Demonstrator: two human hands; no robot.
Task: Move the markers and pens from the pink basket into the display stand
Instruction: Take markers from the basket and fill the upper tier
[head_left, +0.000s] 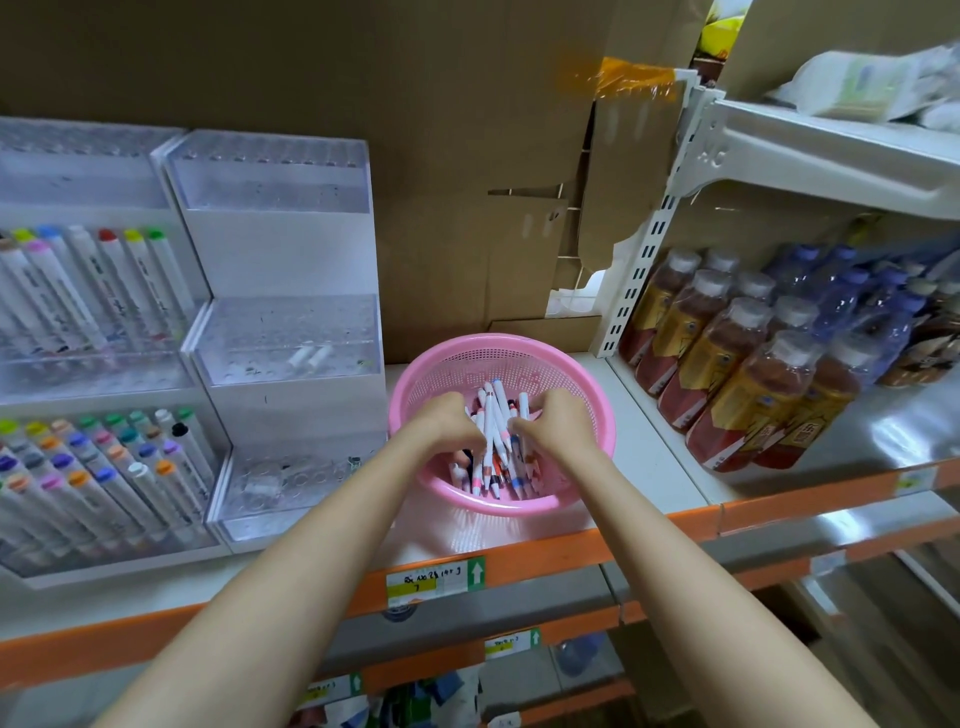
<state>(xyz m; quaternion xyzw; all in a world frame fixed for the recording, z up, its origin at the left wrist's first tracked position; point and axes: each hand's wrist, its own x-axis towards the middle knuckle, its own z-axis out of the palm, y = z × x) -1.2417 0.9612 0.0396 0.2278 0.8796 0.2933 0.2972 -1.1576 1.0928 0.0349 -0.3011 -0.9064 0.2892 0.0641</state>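
Bright, even indoor light falls from above and leaves only soft shadows. Glare whitens the clear fronts of the display stand (283, 340) and the plastic wrap over the bottles (748, 358). The wide lens bows the front edge of the shelf (654, 457), and the right side smears into blur, while the pens (493, 415) in the pink basket (410, 395) are sharp.

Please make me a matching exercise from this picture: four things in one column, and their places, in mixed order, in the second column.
Things
1. round pink plastic basket
2. white pens with coloured bands
3. brown drink bottles with white caps
4. clear acrylic tiered stand

Places
a. right of the basket, in rows
b. left of the basket, tiers nearly empty
c. middle of the white shelf
d. inside the basket, gripped by the left hand and the right hand

Pairs: 1-c, 2-d, 3-a, 4-b
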